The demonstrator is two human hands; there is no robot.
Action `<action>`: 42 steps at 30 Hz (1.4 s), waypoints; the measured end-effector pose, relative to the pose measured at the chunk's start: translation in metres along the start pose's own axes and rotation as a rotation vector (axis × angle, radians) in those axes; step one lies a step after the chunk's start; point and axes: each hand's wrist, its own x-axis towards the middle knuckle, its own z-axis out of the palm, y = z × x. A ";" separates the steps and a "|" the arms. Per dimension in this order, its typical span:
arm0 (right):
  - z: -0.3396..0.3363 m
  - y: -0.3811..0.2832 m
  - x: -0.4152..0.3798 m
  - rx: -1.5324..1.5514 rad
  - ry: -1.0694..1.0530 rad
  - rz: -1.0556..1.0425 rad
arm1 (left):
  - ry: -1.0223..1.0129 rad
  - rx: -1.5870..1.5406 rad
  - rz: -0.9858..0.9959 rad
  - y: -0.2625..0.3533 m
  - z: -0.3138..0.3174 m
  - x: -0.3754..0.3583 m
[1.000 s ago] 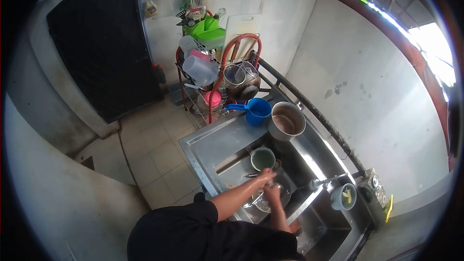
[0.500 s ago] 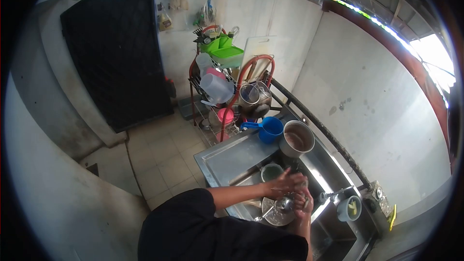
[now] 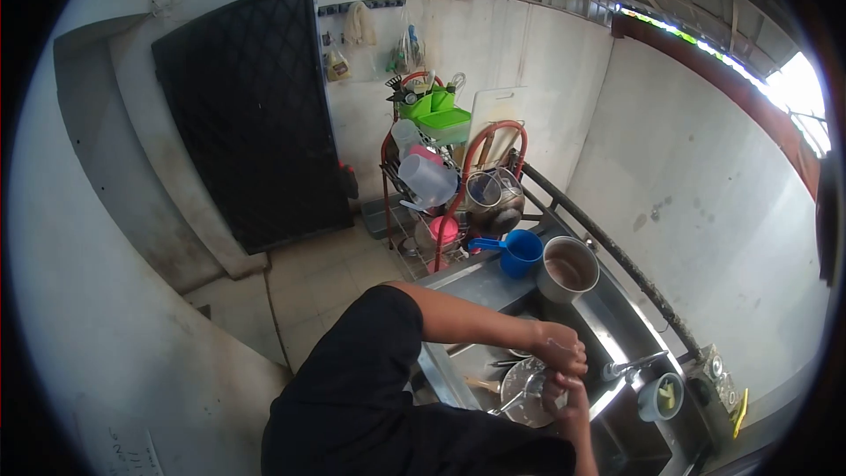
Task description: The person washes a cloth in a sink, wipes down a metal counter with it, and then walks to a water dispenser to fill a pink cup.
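My left hand point(image 3: 560, 349) is closed, knuckles up, with a streak of what looks like suds on its back. Just below it, my right hand point(image 3: 566, 394) has its fingers curled, close against the left one. Whatever lies between the fingers, if anything, is hidden. Under the hands in the sink is a round, pale, wet dish point(image 3: 520, 405). A metal ladle point(image 3: 506, 406) appears to rest in it, its bowl partly behind my right hand. A wooden handle point(image 3: 481, 383) and some dark utensils lie beside the dish.
At the sink's far side stand a blue dipper point(image 3: 522, 254) and a metal pot point(image 3: 567, 270). The faucet point(image 3: 627, 367) and a small tub with yellow-green pieces point(image 3: 660, 397) are to the right. A dish rack point(image 3: 441, 251) stands behind, near a dark door point(image 3: 256, 123).
My left hand has gone from spread fingers to a closed fist over my right hand. The camera view has shifted, so the surroundings sit farther right and lower.
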 end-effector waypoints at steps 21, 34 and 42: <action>-0.116 0.043 0.035 -1.908 0.448 -0.898 | -0.553 -0.608 -0.919 0.054 0.099 0.009; -0.045 0.018 -0.027 0.507 -0.459 0.691 | 0.311 0.075 0.102 0.058 0.056 -0.015; 0.001 -0.058 -0.011 -0.420 0.134 0.270 | -0.144 0.054 -0.512 0.013 0.022 0.023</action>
